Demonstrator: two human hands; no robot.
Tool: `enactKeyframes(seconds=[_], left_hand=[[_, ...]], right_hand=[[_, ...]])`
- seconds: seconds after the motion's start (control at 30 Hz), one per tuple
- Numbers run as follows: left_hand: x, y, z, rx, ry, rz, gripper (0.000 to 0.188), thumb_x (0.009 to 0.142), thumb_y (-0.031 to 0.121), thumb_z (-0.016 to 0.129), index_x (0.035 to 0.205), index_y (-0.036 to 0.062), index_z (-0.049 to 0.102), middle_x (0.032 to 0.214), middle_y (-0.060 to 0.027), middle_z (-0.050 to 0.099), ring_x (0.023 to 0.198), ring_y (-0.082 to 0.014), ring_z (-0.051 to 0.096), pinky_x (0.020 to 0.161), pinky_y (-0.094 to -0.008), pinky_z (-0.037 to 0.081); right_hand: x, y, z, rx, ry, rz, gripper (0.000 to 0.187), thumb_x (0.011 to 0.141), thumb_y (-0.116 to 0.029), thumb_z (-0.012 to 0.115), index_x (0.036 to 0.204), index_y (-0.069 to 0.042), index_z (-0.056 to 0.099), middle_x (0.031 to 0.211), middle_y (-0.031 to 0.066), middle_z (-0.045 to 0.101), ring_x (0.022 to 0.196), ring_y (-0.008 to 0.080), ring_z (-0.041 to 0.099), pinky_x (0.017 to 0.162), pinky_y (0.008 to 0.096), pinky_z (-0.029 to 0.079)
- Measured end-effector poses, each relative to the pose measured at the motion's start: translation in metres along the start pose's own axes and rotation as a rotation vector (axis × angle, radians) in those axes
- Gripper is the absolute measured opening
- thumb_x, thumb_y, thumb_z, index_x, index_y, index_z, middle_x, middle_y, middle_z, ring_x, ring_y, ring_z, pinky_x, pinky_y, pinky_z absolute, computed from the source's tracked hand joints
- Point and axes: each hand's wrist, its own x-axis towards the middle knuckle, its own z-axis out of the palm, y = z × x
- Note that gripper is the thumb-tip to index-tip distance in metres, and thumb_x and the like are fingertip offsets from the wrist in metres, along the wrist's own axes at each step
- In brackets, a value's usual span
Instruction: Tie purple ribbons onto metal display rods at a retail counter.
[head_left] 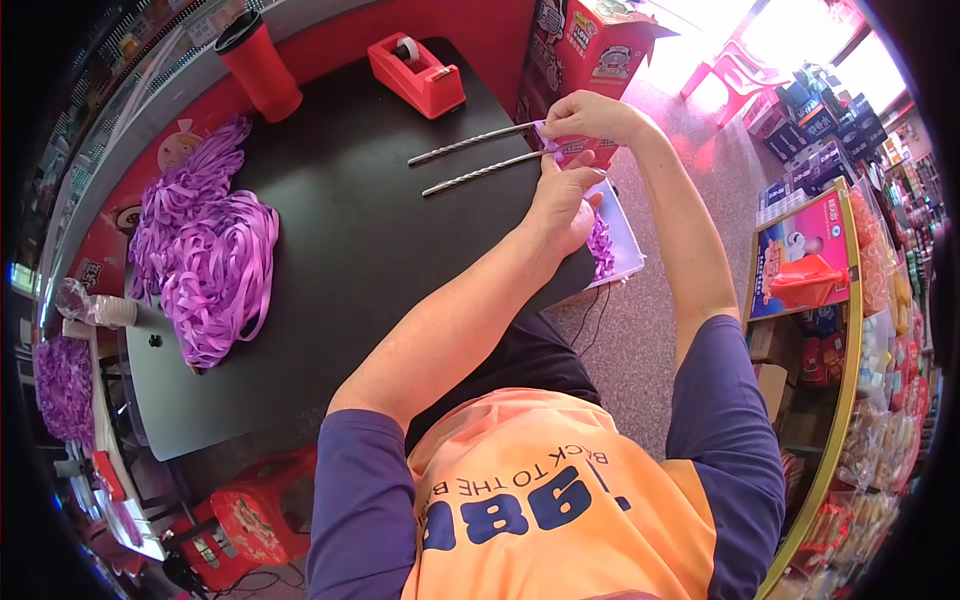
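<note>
Two spiral-grooved metal rods, like long drill bits, lie side by side over the dark table point(330, 200); the farther rod point(470, 146) and the nearer rod point(480, 174) point left. At their right ends is a short piece of purple ribbon point(550, 143). My right hand point(590, 118) pinches this ribbon from the far side, fingertips together at the end of the farther rod. My left hand point(562, 198) is just below, its thumb and finger closed at the nearer rod's end where the ribbon meets it. Its other fingers are curled and partly hidden.
Heaped purple ribbon point(215, 260) covers the table's left side. A red tape dispenser point(415, 76) and a red tumbler point(258, 70) stand at the far edge. Beneath my left hand, a pale tray point(622, 235) holds purple pieces. A gold-framed shelf point(850, 330) stands at right.
</note>
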Motion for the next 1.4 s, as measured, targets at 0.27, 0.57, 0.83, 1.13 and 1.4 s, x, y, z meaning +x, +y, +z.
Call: enactKeyframes(seconds=[0.27,0.57,0.83,1.13,1.4], left_hand=[[0.002,0.002,-0.003,-0.004,-0.008,-0.01,0.073,0.078,-0.006,0.061,0.137,0.0267,0.031,0.128,-0.0009,0.046,0.113,-0.0185,0.044,0.093,-0.043,0.032],[0.0,0.003,-0.004,-0.054,-0.009,-0.035,0.073,0.078,-0.008,0.054,0.137,0.026,0.03,0.126,-0.0014,0.053,0.112,-0.0176,0.046,0.097,-0.044,0.03],[0.001,0.004,-0.005,-0.081,-0.036,-0.034,0.069,0.073,-0.008,0.053,0.132,0.0207,0.034,0.124,-0.0041,0.052,0.11,-0.0199,0.046,0.097,-0.0435,0.03],[-0.008,0.009,0.001,-0.082,-0.018,-0.036,0.072,0.073,-0.005,0.052,0.137,0.0174,0.033,0.128,-0.0047,0.05,0.111,-0.0168,0.046,0.095,-0.0379,0.035],[-0.008,0.011,0.002,-0.055,-0.003,-0.039,0.073,0.073,-0.006,0.051,0.14,0.0162,0.033,0.126,-0.0045,0.05,0.11,-0.0167,0.046,0.095,-0.0376,0.035]], right_hand=[[-0.002,-0.006,0.007,-0.152,0.091,0.016,0.035,0.082,-0.035,0.07,0.086,0.0,0.071,0.07,0.005,0.063,0.067,0.0126,0.058,0.063,0.0299,0.047],[-0.02,0.008,0.023,-0.102,0.171,0.162,0.046,0.087,-0.047,0.062,0.101,-0.004,0.072,0.089,0.0102,0.07,0.078,0.0173,0.067,0.066,0.0329,0.052],[-0.003,0.077,0.063,1.071,0.054,0.137,0.036,0.099,-0.025,0.049,0.122,0.0,0.06,0.11,0.012,0.066,0.093,0.0176,0.063,0.081,0.0277,0.052],[0.013,0.085,0.114,1.297,0.05,-0.125,0.05,0.086,-0.024,0.06,0.132,-0.007,0.053,0.132,0.0103,0.055,0.119,0.0208,0.054,0.097,0.0319,0.044],[0.028,0.098,0.093,1.075,0.023,-0.088,0.035,0.092,-0.023,0.059,0.122,-0.004,0.06,0.116,0.0091,0.064,0.106,0.0176,0.061,0.089,0.0287,0.049]])
